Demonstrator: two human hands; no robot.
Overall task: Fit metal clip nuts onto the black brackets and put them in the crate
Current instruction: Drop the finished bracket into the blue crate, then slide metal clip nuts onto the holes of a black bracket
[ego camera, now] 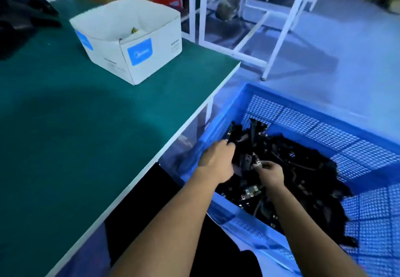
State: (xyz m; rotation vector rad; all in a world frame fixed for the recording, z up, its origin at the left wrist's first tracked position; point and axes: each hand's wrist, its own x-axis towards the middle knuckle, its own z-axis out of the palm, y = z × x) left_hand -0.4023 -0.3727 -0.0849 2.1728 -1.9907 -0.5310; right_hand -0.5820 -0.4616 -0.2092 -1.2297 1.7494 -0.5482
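Reaching into the blue crate (pixel 236 94) at lower right of the frame, the left hand (pixel 216 161) grips a black bracket (pixel 234 133), while the right hand (pixel 271 174) pinches another bracket's metal clip nut (pixel 258 163) above the bracket pile (pixel 307 168). A white box (pixel 151 53) sits on the green desk (pixel 65 125), upper left.

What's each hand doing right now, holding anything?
Left hand: fingers curled on a black bracket at the near wall of the blue crate.
Right hand: fingers pinch a bracket end with a metal clip nut.
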